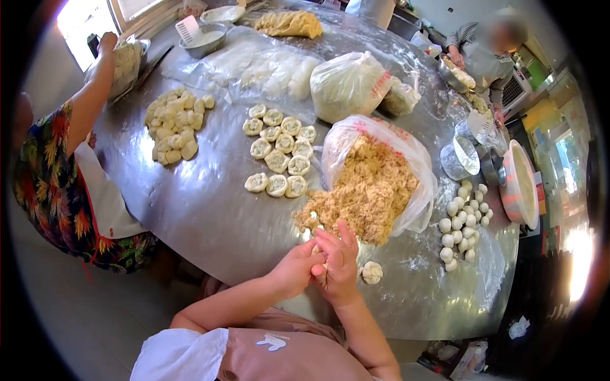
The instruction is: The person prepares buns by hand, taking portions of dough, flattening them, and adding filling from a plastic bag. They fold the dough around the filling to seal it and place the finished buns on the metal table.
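Note:
My left hand (293, 270) and my right hand (337, 263) meet at the near edge of the metal table. Their fingers close around a small piece of pale dough (316, 250), mostly hidden by them. Some of my right fingers point upward. Just beyond lies a heap of crumbly orange-brown filling (372, 190), spilling from an open clear plastic bag (416, 159). One round dough piece (372, 272) rests to the right of my right hand. Several pleated round dough pieces (277, 161) sit in rows farther off to the left.
A pile of dough lumps (175, 126) lies at left, near a co-worker's arm (95, 95). Several white dough balls (467, 222) are at right, by a metal pot (459, 157) and a large basin (518, 184). Tied bags (349, 86) stand behind; another person works at the far right.

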A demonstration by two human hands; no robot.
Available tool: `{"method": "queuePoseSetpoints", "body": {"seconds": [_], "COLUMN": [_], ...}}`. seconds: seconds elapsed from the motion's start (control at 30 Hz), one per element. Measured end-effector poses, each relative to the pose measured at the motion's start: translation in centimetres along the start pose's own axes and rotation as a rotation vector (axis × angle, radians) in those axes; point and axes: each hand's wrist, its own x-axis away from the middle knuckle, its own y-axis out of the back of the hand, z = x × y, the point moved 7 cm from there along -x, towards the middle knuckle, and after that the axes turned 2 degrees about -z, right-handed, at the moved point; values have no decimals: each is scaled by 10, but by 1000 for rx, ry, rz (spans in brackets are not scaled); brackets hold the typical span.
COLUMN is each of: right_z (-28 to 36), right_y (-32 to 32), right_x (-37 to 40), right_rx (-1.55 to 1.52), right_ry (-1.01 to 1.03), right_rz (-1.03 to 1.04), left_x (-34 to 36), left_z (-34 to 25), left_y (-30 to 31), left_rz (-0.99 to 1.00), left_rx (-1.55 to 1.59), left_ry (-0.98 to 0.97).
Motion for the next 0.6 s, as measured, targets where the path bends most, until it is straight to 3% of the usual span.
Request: {"method": "queuePoseSetpoints", "body": {"seconds": [0.03, 0.13, 0.23, 0.37, 0.47, 0.5, 0.6], "right_z": [-3, -14, -13, 9, -1, -7, -35], "right_y": [0, 6, 18, 25, 22, 20, 17], "right_x": [2, 4, 6, 3, 4, 5, 13], "right_rx": [-61, -207, -203, 2, -46, -115, -521], "right_ry": [-31, -123, -159, -100, -93, -149, -625], "right_rz": [-27, -130, -235, -288, -280, -279, -346], "left_x": [-1, -1, 0, -1, -7, -7, 0], "left_z": [1, -3, -1, -4, -6, -9, -14], "left_y": [-1, -21, -27, -24, -21, -25, -41], "left_rz": [-62, 86, 84, 15, -56, -66, -98], "left_rx": [-16, 239, 239, -84, -182, -193, -187], "left_ry": [-5, 23, 23, -75, -187, -244, -390]}}
